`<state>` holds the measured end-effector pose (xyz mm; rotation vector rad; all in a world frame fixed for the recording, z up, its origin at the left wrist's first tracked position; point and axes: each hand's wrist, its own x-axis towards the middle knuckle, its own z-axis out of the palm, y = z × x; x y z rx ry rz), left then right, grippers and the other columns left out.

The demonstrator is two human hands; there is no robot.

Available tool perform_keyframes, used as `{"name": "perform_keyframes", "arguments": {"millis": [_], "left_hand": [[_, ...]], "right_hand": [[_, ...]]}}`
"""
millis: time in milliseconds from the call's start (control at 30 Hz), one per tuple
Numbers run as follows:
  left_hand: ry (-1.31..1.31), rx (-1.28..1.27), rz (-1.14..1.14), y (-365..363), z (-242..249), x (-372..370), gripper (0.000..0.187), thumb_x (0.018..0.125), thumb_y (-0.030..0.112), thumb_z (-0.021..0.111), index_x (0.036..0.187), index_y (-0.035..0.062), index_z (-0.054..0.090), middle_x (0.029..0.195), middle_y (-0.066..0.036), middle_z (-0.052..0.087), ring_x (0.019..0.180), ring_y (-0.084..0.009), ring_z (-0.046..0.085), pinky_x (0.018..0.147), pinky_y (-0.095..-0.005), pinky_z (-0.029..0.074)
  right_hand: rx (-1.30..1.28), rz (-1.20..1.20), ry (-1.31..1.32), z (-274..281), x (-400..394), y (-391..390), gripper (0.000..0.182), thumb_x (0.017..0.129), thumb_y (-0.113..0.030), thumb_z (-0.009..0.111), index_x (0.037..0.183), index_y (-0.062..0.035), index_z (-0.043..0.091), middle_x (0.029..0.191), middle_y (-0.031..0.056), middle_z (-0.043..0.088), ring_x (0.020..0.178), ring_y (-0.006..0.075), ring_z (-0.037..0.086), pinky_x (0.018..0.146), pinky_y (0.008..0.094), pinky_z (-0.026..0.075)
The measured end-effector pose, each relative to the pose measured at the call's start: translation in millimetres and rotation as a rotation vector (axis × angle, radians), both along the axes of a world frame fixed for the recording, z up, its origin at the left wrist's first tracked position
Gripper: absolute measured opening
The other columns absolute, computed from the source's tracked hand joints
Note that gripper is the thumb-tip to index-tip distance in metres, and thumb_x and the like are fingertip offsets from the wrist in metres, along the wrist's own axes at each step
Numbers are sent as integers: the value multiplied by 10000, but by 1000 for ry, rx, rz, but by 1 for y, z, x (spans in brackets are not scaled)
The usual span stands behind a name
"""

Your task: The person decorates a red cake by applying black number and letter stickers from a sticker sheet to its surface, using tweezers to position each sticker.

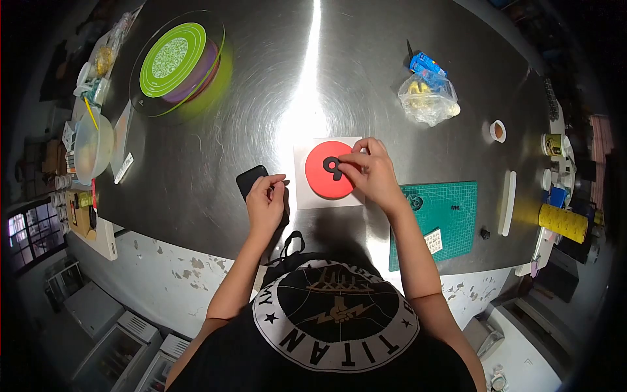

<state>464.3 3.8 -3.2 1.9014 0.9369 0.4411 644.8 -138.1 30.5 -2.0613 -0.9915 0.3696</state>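
Observation:
A round red disc [321,186] lies on a square white board [302,196] in front of me. On the disc is a black cutout shaped like a number 9 [337,175], its loop toward the far side. My right hand [372,173] comes in from the right, thumb and index fingertip closed at the cutout's right edge. To the left of the board, my left hand [266,199] has its fingers curled and the thumb close to the index finger; a small dark spot shows at the tips, too small to name. Partly behind that hand lies a black phone [248,179].
A green cutting mat [457,225] with black pieces and a small white letter sheet [433,240] lies right. Farther off are a green-topped turntable [173,59], a plastic bag [428,101], a small cup [498,131] and a white bar [507,202]. A clear bowl [93,147] stands left.

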Motion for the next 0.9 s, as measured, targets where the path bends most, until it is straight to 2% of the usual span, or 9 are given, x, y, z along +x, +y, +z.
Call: {"name": "perform_keyframes", "arguments": {"millis": [200,267,400,467,667,900], "left_hand": [[5,-8,-12,-2,6,2,144,777,68,560,882,20,646,682,-54,536,521,-101,425,500,-236,356],[6,-5,-16,-2,7,1,144,777,67,559,883,21,646,681,-53,533,521,-102,424,500,-236,356],[-15,10,-17,-1,2,-4,145,779,71,555,882,21,645,680,-53,526,521,-105,430,501,-239,360],[-25,16,-23,-2,0,-8,145,780,73,554,881,21,645,679,-54,523,521,-107,433,502,-241,361],[10,2,-51,-12,5,-13,146,782,75,550,879,17,644,664,-61,512,521,-113,438,503,-246,364],[9,-3,-71,-14,9,-21,150,785,78,545,879,17,645,668,-65,525,521,-120,446,497,-248,362]], "right_hand": [[12,58,-94,-3,-2,-3,146,678,-86,688,823,-66,685,847,75,522,812,221,507,683,310,437],[37,-9,20,4,-3,-3,144,678,-68,671,821,-63,684,870,94,523,829,245,499,724,321,431],[62,-173,129,6,1,-16,164,682,-43,647,841,-64,679,876,102,519,843,247,502,715,321,432],[39,-115,-60,2,1,-25,200,692,-9,611,874,-69,673,893,104,515,852,251,503,719,332,434],[18,-11,-160,3,-24,-19,249,706,21,559,898,-87,674,922,96,504,866,260,494,766,346,425],[-97,40,-286,-1,-28,-16,273,693,-2,566,925,-95,676,942,94,502,887,257,491,797,343,411]]}}
